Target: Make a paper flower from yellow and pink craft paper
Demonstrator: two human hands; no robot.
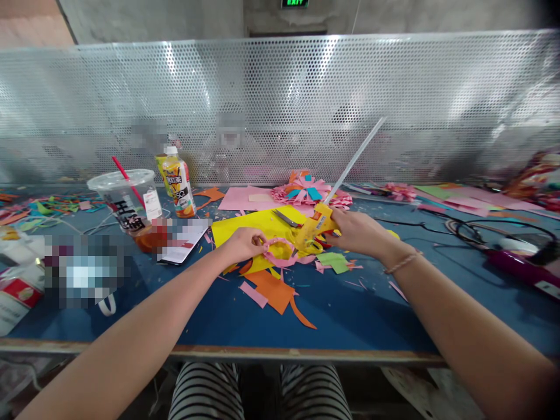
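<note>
1. My right hand (356, 232) is closed around the yellow glue gun (312, 228), its long glue stick (356, 158) pointing up and away from me
2. My left hand (245, 244) pinches the pink paper ring (282, 256), just beside the gun nozzle
3. The ring lies on the yellow paper sheet (254, 224), near the middle of the desk (350, 315)
4. A plastic cup (126, 201) and a bottle (177, 184) stand toward the far left edge

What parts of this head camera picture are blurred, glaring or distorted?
Head view: bright glare streaks across the perforated metal screen; wide-angle bending bows the table edge and stretches both forearms; pixelated patches cover things left of the plastic cup; the right hand on the yellow glue gun is sharp.
</note>
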